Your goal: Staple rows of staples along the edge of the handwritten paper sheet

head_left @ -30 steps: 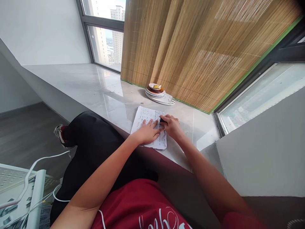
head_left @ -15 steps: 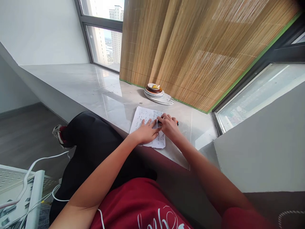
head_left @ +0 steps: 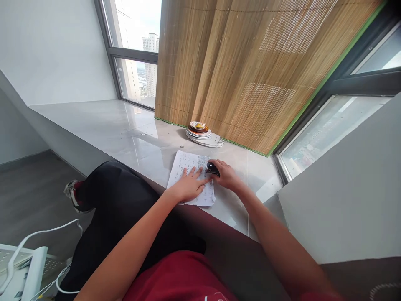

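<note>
Sheets of paper (head_left: 184,165) covered in handwriting and printed marks lie on the glossy grey ledge, near its front edge. My left hand (head_left: 190,187) rests flat on them with fingers spread, its fingertips pointing to the right. At the paper's right edge, my right hand (head_left: 226,174) is closed around a black stapler (head_left: 213,169), whose front end points left over the sheets. The far part of the stapler is hidden in my palm.
A stack of plates (head_left: 200,136) stands behind the paper, against a bamboo blind (head_left: 216,62). Windows (head_left: 134,79) flank the blind. A white rack (head_left: 35,271) with a white cable (head_left: 34,236) is at lower left. A grey wall (head_left: 341,184) bounds the right side.
My right hand has shifted its hold, so more of the stapler's black front shows at the paper's right edge. My left hand stays flat on the sheets. The view has tilted slightly upward.
</note>
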A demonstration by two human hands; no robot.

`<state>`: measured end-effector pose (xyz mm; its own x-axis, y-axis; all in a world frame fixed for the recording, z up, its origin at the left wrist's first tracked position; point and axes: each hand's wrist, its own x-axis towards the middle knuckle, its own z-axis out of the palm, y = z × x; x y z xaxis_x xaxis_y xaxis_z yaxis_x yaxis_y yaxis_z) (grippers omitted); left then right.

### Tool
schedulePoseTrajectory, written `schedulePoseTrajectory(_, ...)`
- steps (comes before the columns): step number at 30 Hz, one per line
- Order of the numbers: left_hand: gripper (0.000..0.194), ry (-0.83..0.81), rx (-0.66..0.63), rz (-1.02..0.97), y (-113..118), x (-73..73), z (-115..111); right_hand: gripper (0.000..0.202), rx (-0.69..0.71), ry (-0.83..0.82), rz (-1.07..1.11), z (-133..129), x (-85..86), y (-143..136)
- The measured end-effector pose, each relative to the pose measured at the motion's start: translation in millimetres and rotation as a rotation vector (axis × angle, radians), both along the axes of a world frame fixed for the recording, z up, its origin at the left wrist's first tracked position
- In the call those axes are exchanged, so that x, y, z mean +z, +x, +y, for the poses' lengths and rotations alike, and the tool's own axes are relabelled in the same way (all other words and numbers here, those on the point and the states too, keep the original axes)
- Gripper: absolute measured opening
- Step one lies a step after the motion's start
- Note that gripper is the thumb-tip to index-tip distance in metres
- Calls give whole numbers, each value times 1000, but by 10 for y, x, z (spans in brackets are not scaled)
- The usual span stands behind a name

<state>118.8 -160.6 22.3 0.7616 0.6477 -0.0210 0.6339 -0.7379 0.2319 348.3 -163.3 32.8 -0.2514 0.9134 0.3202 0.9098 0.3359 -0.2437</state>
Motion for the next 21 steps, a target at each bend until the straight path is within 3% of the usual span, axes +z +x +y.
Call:
schedulePoseTrajectory(3, 54, 1, 13, -38, 4, -27, 16, 27, -28, -103, 79, 66, 47, 264)
schedulePoseTrajectory(5, 55, 6, 9, -65, 3, -53, 33, 16, -163, -141, 89, 82, 61, 388)
schedulePoseTrajectory(9, 63, 29, 15, -50, 4, -135, 67, 22, -524, -79, 64, 55, 36, 477)
schedulePoseTrajectory(11, 65, 32, 19, -42, 9, -170, 74, 22, -584, 8, 86, 32, 22, 431)
schedulePoseTrajectory(14, 64, -8, 21, -113, 8, -171, 77, 19, -510, 208, 219, 12, 22, 241)
schedulePoseTrajectory(17, 57, -74, 84, -402, -54, -95, 124, 19, -370, 340, 443, 14, 31, -45)
schedulePoseTrajectory(21, 38, -89, 312, -832, -264, 14, 307, 22, -193, 282, 567, 20, -6, -386)
